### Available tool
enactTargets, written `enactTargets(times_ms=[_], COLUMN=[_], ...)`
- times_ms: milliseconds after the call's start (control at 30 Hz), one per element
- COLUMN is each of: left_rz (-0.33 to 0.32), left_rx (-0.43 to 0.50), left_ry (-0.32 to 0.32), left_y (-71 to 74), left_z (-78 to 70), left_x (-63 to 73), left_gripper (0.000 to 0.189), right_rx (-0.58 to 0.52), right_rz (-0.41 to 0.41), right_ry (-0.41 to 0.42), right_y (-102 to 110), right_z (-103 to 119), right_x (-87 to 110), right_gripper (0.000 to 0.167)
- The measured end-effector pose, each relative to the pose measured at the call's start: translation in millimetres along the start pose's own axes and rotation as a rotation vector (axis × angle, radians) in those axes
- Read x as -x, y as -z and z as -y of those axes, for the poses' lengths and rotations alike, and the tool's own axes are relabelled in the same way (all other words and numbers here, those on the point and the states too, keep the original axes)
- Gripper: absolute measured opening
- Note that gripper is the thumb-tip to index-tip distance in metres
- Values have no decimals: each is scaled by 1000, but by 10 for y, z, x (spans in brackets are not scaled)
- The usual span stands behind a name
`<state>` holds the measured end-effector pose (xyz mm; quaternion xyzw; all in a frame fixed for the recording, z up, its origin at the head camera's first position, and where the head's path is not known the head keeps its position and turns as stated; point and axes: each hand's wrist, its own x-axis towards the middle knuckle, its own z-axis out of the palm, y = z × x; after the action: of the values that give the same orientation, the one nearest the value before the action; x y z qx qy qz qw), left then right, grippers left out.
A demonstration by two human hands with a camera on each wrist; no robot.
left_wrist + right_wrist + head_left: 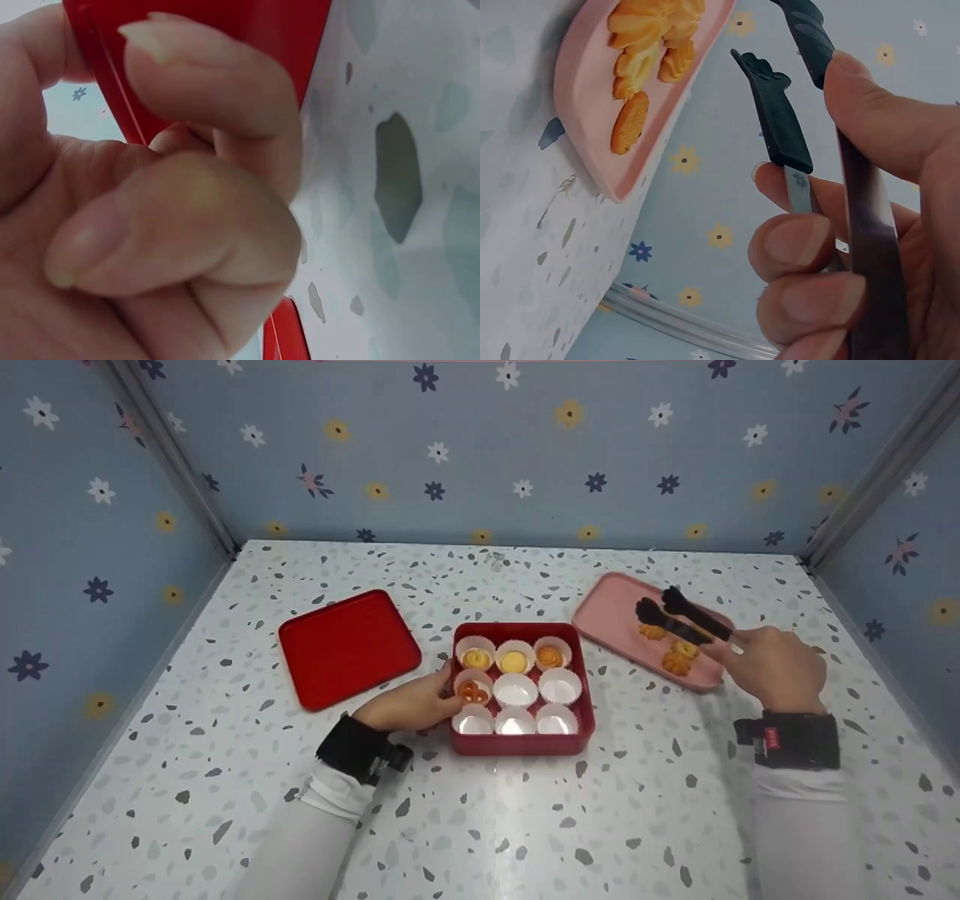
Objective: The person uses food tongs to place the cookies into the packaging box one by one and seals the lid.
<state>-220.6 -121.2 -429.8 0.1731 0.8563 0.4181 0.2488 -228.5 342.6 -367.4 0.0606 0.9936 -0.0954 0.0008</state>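
Cookies in play, and straight to the right hand: it grips metal tongs, thumb along one arm, fingers on the other, dark tips parted with nothing pinched between. At nine o'clock from that hand the cookies bunch on the pink tray. Light, stiff and crumbly, by the look of them, so a gentle squeeze across the sides suits, sparing those ridged tops! Neighbours touch, crowding the tips, and the raised rim guards the near edge.

Over to the left hand, holding the red box by its nine o'clock wall, thumb near the rim. Inside, frilled paper cups look thin and easily crushed; four are filled, a pretzel in the one beside the thumb.

Farther out, a red tray lies towards ten o'clock from the box, well apart, and a floral panel rises at twelve.
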Motion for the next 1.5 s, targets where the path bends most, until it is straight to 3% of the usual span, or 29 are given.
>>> enactTargets(times_ms=[267,1167,1500], left_rz=[2,-9,-10], left_rx=[-2,-25,-18], left_ry=[6,0,20], left_y=[-1,-2,-5], left_z=[5,-9,-9], left_x=[4,2,8], left_gripper=[74,70,74], right_rx=[-12,-16,-30], right_rz=[44,21,70], right_ry=[-20,59,24], right_y=[-69,-173,-203], right_z=[-29,-28,-20], right_x=[-32,-58,-105], right_gripper=[91,86,81])
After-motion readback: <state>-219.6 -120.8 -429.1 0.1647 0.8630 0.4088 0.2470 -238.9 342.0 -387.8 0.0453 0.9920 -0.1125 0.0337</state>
